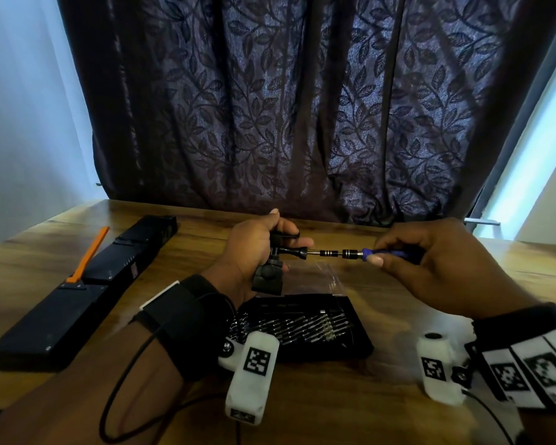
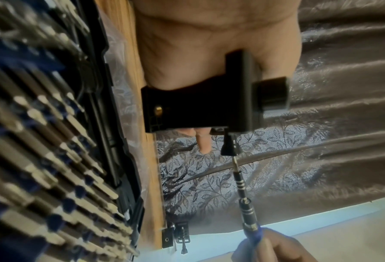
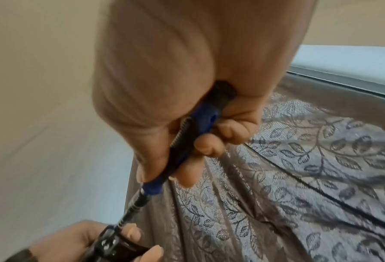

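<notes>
Above an open bit case [image 1: 305,329] on the table [image 1: 334,399], the left hand [image 1: 254,248] clamps a black mount [image 1: 268,279]. The right hand [image 1: 430,261] pinches a blue screwdriver [image 1: 350,253], its tip in the mount's screw [image 1: 297,252]. The mount looks light and rigid, best gripped by its body. A curtain [image 1: 302,107] hangs behind.

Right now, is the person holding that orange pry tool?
No, the orange pry tool lies on the black cases, while the left hand grips a black mount and the right hand a blue screwdriver.
</notes>
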